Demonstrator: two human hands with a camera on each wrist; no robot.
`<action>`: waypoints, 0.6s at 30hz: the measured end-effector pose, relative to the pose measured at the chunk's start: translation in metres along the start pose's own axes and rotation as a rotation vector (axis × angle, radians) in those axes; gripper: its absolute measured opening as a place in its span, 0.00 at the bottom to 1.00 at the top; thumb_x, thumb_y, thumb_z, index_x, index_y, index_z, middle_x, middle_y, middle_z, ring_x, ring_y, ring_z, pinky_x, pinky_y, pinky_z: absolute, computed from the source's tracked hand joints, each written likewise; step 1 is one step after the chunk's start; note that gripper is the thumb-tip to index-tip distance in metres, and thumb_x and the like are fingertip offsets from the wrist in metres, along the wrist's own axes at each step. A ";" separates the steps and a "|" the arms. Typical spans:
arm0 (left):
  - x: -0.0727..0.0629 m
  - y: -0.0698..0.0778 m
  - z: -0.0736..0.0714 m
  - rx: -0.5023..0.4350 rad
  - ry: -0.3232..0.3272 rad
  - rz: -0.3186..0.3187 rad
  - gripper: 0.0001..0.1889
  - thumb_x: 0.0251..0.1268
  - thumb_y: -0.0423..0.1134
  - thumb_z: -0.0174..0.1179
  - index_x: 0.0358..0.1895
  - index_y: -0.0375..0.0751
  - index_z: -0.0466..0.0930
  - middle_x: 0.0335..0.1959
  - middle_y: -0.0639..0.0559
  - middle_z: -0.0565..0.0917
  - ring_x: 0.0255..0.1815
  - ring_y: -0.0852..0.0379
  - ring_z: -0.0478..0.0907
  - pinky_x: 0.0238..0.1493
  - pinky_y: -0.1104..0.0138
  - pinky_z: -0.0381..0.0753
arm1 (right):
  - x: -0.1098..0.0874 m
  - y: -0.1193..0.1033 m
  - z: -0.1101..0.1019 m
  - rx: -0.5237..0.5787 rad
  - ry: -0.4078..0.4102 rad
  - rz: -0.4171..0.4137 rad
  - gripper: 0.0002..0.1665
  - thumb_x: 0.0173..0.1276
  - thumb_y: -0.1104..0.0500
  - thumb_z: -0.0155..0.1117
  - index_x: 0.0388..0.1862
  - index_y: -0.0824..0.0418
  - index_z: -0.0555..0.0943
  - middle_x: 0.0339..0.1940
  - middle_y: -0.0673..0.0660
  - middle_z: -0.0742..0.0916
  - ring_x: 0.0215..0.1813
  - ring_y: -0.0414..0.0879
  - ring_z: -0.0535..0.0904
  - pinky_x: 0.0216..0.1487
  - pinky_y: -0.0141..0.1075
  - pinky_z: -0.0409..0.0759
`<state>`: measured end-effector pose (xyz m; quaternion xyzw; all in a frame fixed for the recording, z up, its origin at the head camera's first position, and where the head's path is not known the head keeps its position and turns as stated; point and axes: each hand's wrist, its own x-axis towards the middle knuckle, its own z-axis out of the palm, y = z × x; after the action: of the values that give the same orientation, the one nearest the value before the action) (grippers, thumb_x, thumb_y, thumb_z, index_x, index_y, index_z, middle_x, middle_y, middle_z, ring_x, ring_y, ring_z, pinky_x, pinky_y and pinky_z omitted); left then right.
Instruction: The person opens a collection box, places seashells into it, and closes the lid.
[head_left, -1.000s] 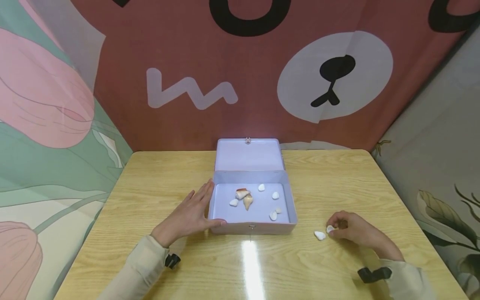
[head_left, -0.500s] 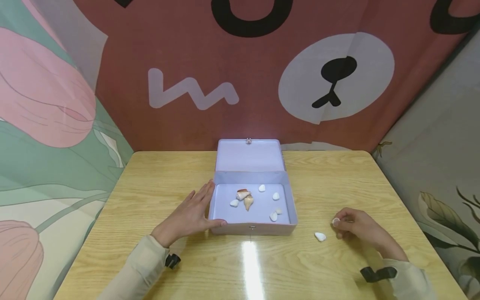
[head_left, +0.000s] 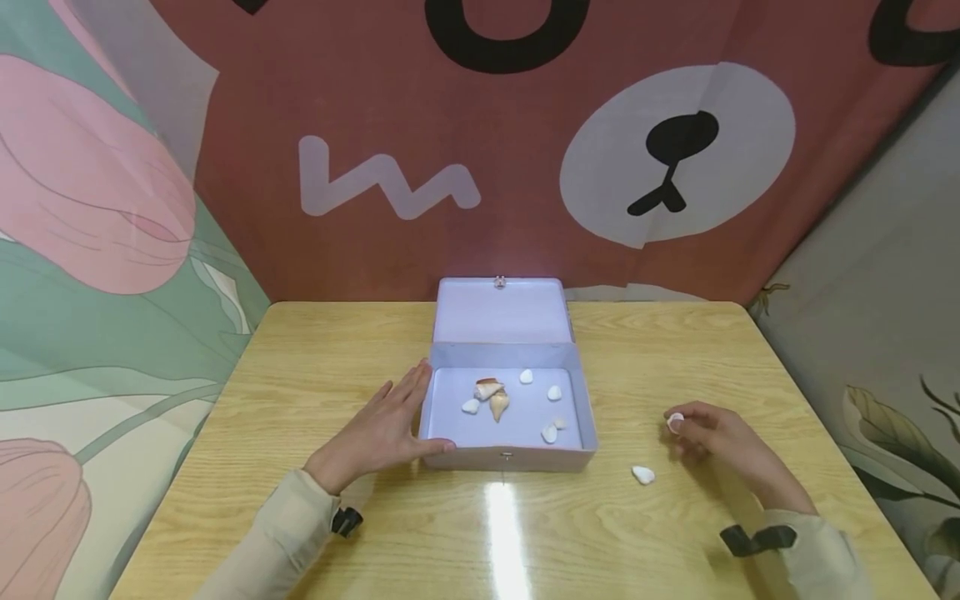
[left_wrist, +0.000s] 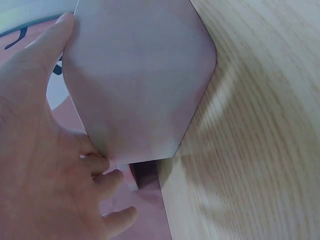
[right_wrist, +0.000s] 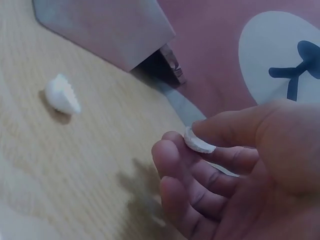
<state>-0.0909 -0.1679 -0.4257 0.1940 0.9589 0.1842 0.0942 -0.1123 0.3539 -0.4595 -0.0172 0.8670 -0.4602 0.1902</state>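
Observation:
My right hand (head_left: pixel 723 446) pinches a small white seashell (right_wrist: pixel 200 143) between thumb and fingers, just above the table. A second white seashell (head_left: pixel 642 475) lies on the wood to its left. Left of that stands a pale lilac box (head_left: pixel 465 459) with its lid raised at the back. Inside it lie two tan spiral seashells (head_left: pixel 498 406) and several small white ones (head_left: pixel 554 392). My left hand (head_left: pixel 371 429) rests on the box's left side, fingers fairly straight along the rim, thumb on the front edge. In the left wrist view its thumb and fingers span the box's side wall (left_wrist: pixel 140 85).
The box's lid (head_left: pixel 502 312) leans back towards a red wall cloth (head_left: pixel 375 258) with a bear print. Wood table (head_left: pixel 337 358) runs on both sides of the box. Patterned cloths hang at left and right.
My right hand has picked the white seashell up from beside the other one and moved it slightly away and to the right. My left hand stays at the box.

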 end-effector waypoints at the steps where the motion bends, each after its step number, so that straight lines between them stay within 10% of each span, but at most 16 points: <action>1: 0.000 0.000 0.000 0.002 0.000 -0.002 0.67 0.63 0.81 0.58 0.88 0.35 0.41 0.91 0.43 0.41 0.92 0.43 0.45 0.88 0.36 0.51 | 0.001 -0.001 -0.001 -0.003 0.005 0.004 0.29 0.85 0.49 0.57 0.70 0.72 0.75 0.45 0.58 0.92 0.39 0.40 0.88 0.41 0.33 0.85; 18: 0.000 -0.001 0.000 -0.004 0.007 -0.005 0.67 0.62 0.82 0.58 0.88 0.36 0.41 0.91 0.44 0.42 0.92 0.43 0.46 0.88 0.36 0.51 | 0.015 -0.043 -0.001 0.045 -0.076 -0.075 0.29 0.85 0.56 0.58 0.73 0.75 0.72 0.54 0.66 0.89 0.47 0.43 0.90 0.51 0.39 0.92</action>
<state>-0.0914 -0.1684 -0.4258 0.1906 0.9594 0.1866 0.0919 -0.1325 0.3273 -0.4292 -0.0630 0.8475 -0.4853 0.2057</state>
